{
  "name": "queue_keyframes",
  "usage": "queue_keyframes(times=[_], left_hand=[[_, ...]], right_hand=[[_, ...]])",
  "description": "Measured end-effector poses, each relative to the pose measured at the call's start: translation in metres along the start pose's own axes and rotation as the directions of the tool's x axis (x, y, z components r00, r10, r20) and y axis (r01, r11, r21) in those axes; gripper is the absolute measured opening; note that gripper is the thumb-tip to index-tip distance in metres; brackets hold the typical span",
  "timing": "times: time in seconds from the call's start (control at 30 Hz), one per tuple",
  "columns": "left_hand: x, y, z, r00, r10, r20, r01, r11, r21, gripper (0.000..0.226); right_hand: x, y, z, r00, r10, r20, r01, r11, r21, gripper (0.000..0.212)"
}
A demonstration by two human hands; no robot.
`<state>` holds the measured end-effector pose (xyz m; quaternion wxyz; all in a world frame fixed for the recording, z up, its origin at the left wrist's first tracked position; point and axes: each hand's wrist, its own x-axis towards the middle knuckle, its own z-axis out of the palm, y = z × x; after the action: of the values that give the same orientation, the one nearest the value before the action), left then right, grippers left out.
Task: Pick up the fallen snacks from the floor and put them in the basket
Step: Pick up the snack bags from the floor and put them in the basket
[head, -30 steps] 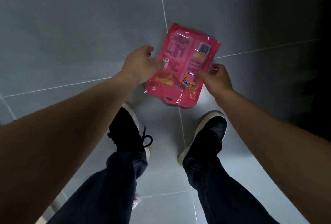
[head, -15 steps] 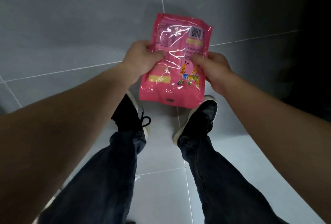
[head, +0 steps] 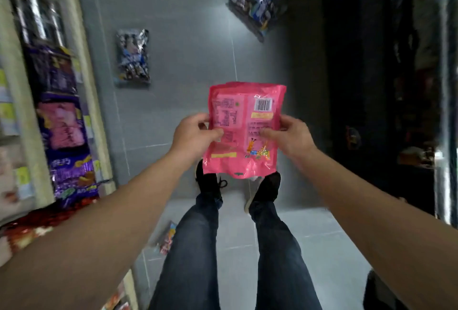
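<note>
Both hands are holding the pink pack point(head: 244, 131) in the air at frame centre, above the person's shoes point(head: 265, 189). The left hand point(head: 192, 136) is gripping the pack's 9 o'clock edge, thumb lying across the printed face and the other fingers curling behind it. The right hand point(head: 291, 136) is gripping the 3 o'clock edge in the same way, thumb on the face. The pack is showing its back: a barcode sits near its upper right corner, and small cartoon figures sit near its lower right.

Three more snacks are lying on the grey tile floor point(head: 186, 37). A dark blue pack point(head: 133, 57) is lying at 10 o'clock from the pink pack, near the shelf foot. A second dark pack point(head: 255, 7) is lying at 12 o'clock, well apart from it, and tilted. A small pack point(head: 168, 238) is lying at 7 o'clock, just beside the left leg point(head: 195, 247) and partly hidden by it.

A shelf point(head: 62, 121) stocked with purple and pink bags is standing along the 9 o'clock side. The 3 o'clock side is dark and blurred; its contents cannot be told.
</note>
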<state>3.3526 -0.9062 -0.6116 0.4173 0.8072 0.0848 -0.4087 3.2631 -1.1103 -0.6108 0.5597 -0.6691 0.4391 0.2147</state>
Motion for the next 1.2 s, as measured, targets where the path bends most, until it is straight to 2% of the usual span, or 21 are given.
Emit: queue_keyframes(times=[0.2, 0.27, 0.33, 0.4, 0.5, 0.57, 0.67, 0.77, 0.83, 0.9, 0.97, 1.07, 1.13, 1.2], left_hand=[[-0.113, 0.072, -0.063, 0.991, 0.115, -0.065, -0.119, 0.991, -0.063, 0.024], [-0.151, 0.086, -0.076, 0.986, 0.124, -0.112, -0.14, 0.978, -0.155, 0.024], [-0.175, 0.092, -0.076, 0.991, 0.079, -0.106, -0.108, 0.948, -0.299, 0.023], [-0.209, 0.096, -0.075, 0.989, 0.048, -0.142, -0.104, 0.901, -0.421, 0.025], [-0.249, 0.088, -0.067, 0.968, 0.022, -0.25, -0.155, 0.837, -0.525, 0.041], [-0.273, 0.081, -0.059, 0.95, -0.024, -0.312, -0.18, 0.774, -0.607, 0.042], [-0.314, 0.072, -0.037, 0.923, -0.093, -0.373, -0.204, 0.704, -0.68, 0.031], [-0.352, 0.056, -0.019, 0.868, -0.136, -0.477, -0.284, 0.652, -0.703, 0.018], [-0.381, 0.041, -0.01, 0.807, -0.158, -0.569, -0.342, 0.66, -0.669, 0.008], [-0.406, 0.025, -0.002, 0.767, -0.158, -0.623, -0.356, 0.703, -0.616, 0.017], [-0.428, 0.015, 0.005, 0.736, -0.157, -0.658, -0.36, 0.733, -0.577, 0.026], [-0.47, -0.015, 0.016, 0.638, -0.247, -0.729, -0.373, 0.729, -0.574, 0.031], [-0.496, -0.041, 0.023, 0.577, -0.332, -0.746, -0.4, 0.682, -0.613, 0.038], [-0.534, -0.075, 0.037, 0.495, -0.436, -0.752, -0.456, 0.606, -0.651, 0.05]], right_hand=[[-0.11, -0.082, -0.015, 0.962, -0.259, -0.087, 0.253, 0.964, -0.079, 0.024], [-0.145, -0.1, -0.021, 0.932, -0.359, -0.05, 0.356, 0.933, -0.059, 0.025], [-0.164, -0.108, -0.025, 0.916, -0.4, 0.019, 0.399, 0.916, 0.024, 0.026], [-0.188, -0.115, -0.028, 0.923, -0.369, 0.11, 0.352, 0.925, 0.147, 0.028], [-0.208, -0.114, -0.038, 0.924, -0.253, 0.286, 0.158, 0.936, 0.315, 0.042], [-0.218, -0.113, -0.046, 0.895, -0.237, 0.378, 0.111, 0.939, 0.326, 0.042], [-0.236, -0.107, -0.062, 0.84, -0.23, 0.491, 0.096, 0.955, 0.282, 0.045], [-0.258, -0.104, -0.069, 0.744, -0.231, 0.627, 0.096, 0.966, 0.242, 0.029], [-0.274, -0.102, -0.063, 0.703, -0.251, 0.666, 0.201, 0.968, 0.153, 0.018], [-0.287, -0.096, -0.048, 0.668, -0.286, 0.687, 0.343, 0.938, 0.057, 0.01], [-0.296, -0.087, -0.03, 0.642, -0.325, 0.694, 0.488, 0.872, -0.044, 0.021], [-0.326, -0.071, 0.007, 0.6, -0.309, 0.738, 0.551, 0.828, -0.101, 0.045], [-0.349, -0.061, 0.032, 0.552, -0.28, 0.785, 0.571, 0.814, -0.111, 0.061], [-0.383, -0.04, 0.061, 0.481, -0.211, 0.851, 0.596, 0.79, -0.141, 0.06]])
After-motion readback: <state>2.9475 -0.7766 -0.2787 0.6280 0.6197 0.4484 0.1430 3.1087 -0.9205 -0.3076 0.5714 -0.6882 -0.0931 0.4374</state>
